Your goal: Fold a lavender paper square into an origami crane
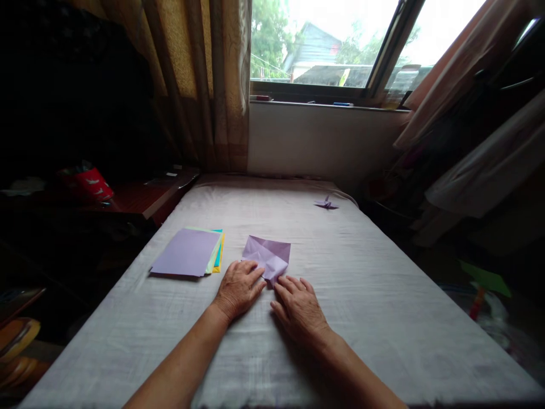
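Observation:
A purple sheet of origami paper (pixel 269 254), creased and partly folded, lies on the cloth-covered table in front of me. My left hand (pixel 240 287) rests on its lower left part, fingers stretched out and covering that corner. At the lower tip of the paper is my right hand (pixel 300 304), its fingertips touching the edge and its fingers loosely extended. To the left sits a stack of coloured paper (pixel 185 253), purple on top, with green, blue and yellow edges showing. A folded purple paper crane (pixel 327 203) stands toward the far right of the table.
The table has a pale cloth (pixel 374 318). Beyond its left edge is a dark wooden desk (pixel 140 201) with a red container (pixel 93 183). A curtain (pixel 221 85) and a window (pixel 315 51) are at the back. Clothes (pixel 489 153) hang along the right side.

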`<action>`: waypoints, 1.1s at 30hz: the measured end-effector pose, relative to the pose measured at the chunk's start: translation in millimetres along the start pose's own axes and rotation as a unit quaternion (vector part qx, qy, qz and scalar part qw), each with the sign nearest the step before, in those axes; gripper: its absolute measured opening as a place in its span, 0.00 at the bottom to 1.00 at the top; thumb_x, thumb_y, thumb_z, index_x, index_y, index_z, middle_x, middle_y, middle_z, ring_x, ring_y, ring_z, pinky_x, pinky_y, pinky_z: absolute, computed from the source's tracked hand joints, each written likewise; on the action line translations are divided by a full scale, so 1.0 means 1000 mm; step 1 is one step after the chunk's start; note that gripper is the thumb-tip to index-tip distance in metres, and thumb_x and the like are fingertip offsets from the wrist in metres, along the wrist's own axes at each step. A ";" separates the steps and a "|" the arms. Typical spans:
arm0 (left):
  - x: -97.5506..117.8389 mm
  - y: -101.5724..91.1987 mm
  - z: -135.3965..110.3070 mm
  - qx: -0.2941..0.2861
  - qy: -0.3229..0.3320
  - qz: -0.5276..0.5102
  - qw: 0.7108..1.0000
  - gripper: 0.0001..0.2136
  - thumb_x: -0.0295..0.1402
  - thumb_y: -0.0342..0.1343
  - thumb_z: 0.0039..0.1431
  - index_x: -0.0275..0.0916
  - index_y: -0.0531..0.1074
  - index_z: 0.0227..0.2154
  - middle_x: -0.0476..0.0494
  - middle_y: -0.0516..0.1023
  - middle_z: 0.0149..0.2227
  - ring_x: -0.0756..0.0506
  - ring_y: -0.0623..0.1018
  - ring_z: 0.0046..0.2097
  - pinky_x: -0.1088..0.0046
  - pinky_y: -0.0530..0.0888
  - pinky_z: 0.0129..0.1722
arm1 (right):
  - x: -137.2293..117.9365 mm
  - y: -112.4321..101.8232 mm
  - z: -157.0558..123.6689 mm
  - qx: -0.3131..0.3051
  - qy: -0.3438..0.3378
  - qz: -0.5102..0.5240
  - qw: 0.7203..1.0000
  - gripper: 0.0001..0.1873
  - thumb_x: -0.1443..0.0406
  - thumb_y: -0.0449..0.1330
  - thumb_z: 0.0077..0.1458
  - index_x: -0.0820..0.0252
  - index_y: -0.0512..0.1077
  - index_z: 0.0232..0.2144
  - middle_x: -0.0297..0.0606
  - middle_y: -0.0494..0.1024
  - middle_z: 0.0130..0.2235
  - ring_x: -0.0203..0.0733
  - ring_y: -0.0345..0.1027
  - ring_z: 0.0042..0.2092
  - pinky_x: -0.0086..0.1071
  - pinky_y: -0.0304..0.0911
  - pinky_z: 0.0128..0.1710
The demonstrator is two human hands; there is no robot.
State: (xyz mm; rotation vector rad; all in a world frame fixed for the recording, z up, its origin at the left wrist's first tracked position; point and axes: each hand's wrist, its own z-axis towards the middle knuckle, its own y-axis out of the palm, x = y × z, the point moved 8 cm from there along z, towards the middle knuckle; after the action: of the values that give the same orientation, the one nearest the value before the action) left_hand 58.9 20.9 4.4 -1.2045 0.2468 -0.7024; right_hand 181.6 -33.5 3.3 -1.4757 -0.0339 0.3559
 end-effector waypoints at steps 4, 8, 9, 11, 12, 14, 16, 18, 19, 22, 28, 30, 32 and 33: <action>-0.002 0.002 -0.001 0.001 -0.009 0.014 1.000 0.14 0.41 0.51 0.65 0.48 0.73 0.51 0.43 0.75 0.55 0.41 0.71 0.58 0.50 0.59 0.62 | 0.018 -0.016 0.006 0.009 -0.012 -0.003 1.000 0.16 0.64 0.52 0.62 0.53 0.74 0.49 0.38 0.75 0.55 0.46 0.67 0.56 0.42 0.57 0.58; -0.002 0.001 0.000 0.001 -0.005 0.022 1.000 0.13 0.40 0.51 0.65 0.48 0.74 0.49 0.43 0.75 0.55 0.40 0.71 0.58 0.48 0.59 0.62 | 0.059 -0.027 0.022 0.035 0.044 -0.025 0.998 0.25 0.73 0.53 0.56 0.56 0.72 0.54 0.42 0.72 0.58 0.45 0.66 0.57 0.39 0.58 0.58; -0.002 0.001 0.000 0.000 -0.003 0.021 1.000 0.13 0.40 0.51 0.65 0.47 0.75 0.49 0.43 0.75 0.55 0.40 0.72 0.58 0.48 0.60 0.62 | 0.067 -0.028 0.028 0.043 0.048 -0.031 0.997 0.27 0.75 0.52 0.54 0.57 0.70 0.56 0.42 0.71 0.59 0.45 0.66 0.58 0.38 0.58 0.58; -0.002 0.002 0.001 -0.003 0.004 0.020 1.000 0.14 0.40 0.51 0.65 0.46 0.75 0.49 0.42 0.75 0.55 0.40 0.72 0.58 0.49 0.61 0.61 | 0.080 -0.029 0.042 0.059 0.048 -0.053 0.996 0.31 0.76 0.52 0.53 0.57 0.68 0.58 0.44 0.69 0.61 0.45 0.64 0.59 0.38 0.56 0.59; -0.001 0.002 0.001 -0.005 0.009 0.020 1.000 0.14 0.39 0.52 0.65 0.45 0.74 0.50 0.41 0.75 0.55 0.40 0.72 0.57 0.50 0.62 0.61 | 0.085 -0.029 0.050 0.065 0.046 -0.065 0.995 0.32 0.77 0.52 0.53 0.57 0.67 0.59 0.44 0.67 0.62 0.46 0.63 0.60 0.38 0.55 0.60; -0.001 0.003 0.001 -0.005 0.020 0.021 1.000 0.15 0.39 0.52 0.64 0.44 0.74 0.51 0.41 0.74 0.55 0.40 0.72 0.57 0.52 0.63 0.61 | 0.089 -0.028 0.065 0.076 0.023 -0.087 0.993 0.32 0.78 0.52 0.54 0.56 0.66 0.60 0.46 0.65 0.63 0.47 0.61 0.62 0.38 0.54 0.60; -0.003 0.003 0.002 -0.005 0.033 0.018 0.999 0.15 0.40 0.51 0.64 0.44 0.74 0.51 0.40 0.74 0.56 0.40 0.71 0.58 0.54 0.64 0.60 | 0.085 -0.026 0.079 0.092 -0.025 -0.103 0.990 0.30 0.76 0.52 0.57 0.54 0.67 0.60 0.47 0.63 0.64 0.48 0.59 0.63 0.41 0.54 0.60; -0.006 0.003 0.006 -0.014 0.043 0.009 0.999 0.15 0.40 0.50 0.65 0.44 0.74 0.51 0.41 0.74 0.56 0.40 0.71 0.58 0.54 0.64 0.60 | 0.076 -0.025 0.087 0.110 -0.099 -0.110 0.983 0.22 0.73 0.53 0.60 0.55 0.71 0.55 0.48 0.64 0.63 0.49 0.60 0.62 0.43 0.55 0.60; -0.009 0.004 0.008 -0.023 0.046 0.006 0.999 0.15 0.40 0.50 0.66 0.44 0.74 0.51 0.41 0.74 0.56 0.40 0.71 0.58 0.54 0.63 0.60 | 0.072 -0.024 0.089 0.114 -0.131 -0.110 0.979 0.18 0.72 0.54 0.61 0.55 0.75 0.50 0.47 0.66 0.62 0.49 0.60 0.62 0.44 0.55 0.60; -0.018 0.006 0.018 -0.044 0.037 0.007 0.998 0.14 0.40 0.50 0.66 0.46 0.75 0.49 0.43 0.75 0.55 0.39 0.71 0.58 0.50 0.61 0.61 | 0.068 -0.019 0.087 0.110 -0.183 -0.104 0.971 0.09 0.70 0.58 0.59 0.57 0.78 0.38 0.44 0.71 0.59 0.49 0.62 0.61 0.45 0.56 0.60; -0.026 0.012 0.031 -0.055 0.016 0.013 0.998 0.18 0.44 0.58 0.59 0.45 0.74 0.50 0.39 0.72 0.59 0.33 0.68 0.61 0.46 0.59 0.62 | 0.056 -0.025 0.041 0.211 -0.254 -0.084 0.940 0.06 0.70 0.58 0.58 0.57 0.75 0.32 0.41 0.77 0.53 0.49 0.67 0.57 0.45 0.59 0.58; -0.028 0.013 0.034 -0.058 0.013 0.011 0.998 0.19 0.43 0.60 0.58 0.45 0.73 0.51 0.39 0.71 0.59 0.34 0.68 0.61 0.47 0.59 0.62 | 0.051 -0.027 0.029 0.220 -0.262 -0.056 0.938 0.06 0.69 0.57 0.59 0.57 0.74 0.33 0.40 0.77 0.53 0.47 0.68 0.56 0.44 0.59 0.57; -0.031 0.011 0.038 -0.053 0.014 0.007 0.998 0.21 0.41 0.61 0.56 0.45 0.72 0.53 0.39 0.71 0.60 0.35 0.68 0.61 0.48 0.60 0.62 | 0.045 -0.028 0.022 0.214 -0.268 -0.020 0.939 0.06 0.68 0.56 0.59 0.57 0.73 0.33 0.39 0.78 0.51 0.46 0.69 0.55 0.43 0.60 0.56; -0.032 0.009 0.040 -0.048 0.015 0.005 0.999 0.22 0.40 0.62 0.56 0.45 0.71 0.54 0.39 0.71 0.60 0.35 0.68 0.61 0.49 0.60 0.62 | 0.043 -0.027 0.020 0.208 -0.274 -0.004 0.939 0.06 0.68 0.56 0.59 0.56 0.73 0.34 0.38 0.79 0.50 0.46 0.70 0.54 0.43 0.60 0.56</action>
State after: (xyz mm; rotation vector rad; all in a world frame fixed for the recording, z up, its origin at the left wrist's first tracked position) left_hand 58.9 72.9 5.2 -1.2828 0.3146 -0.7076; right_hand 223.0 -4.3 24.0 -0.9238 -0.3890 0.7154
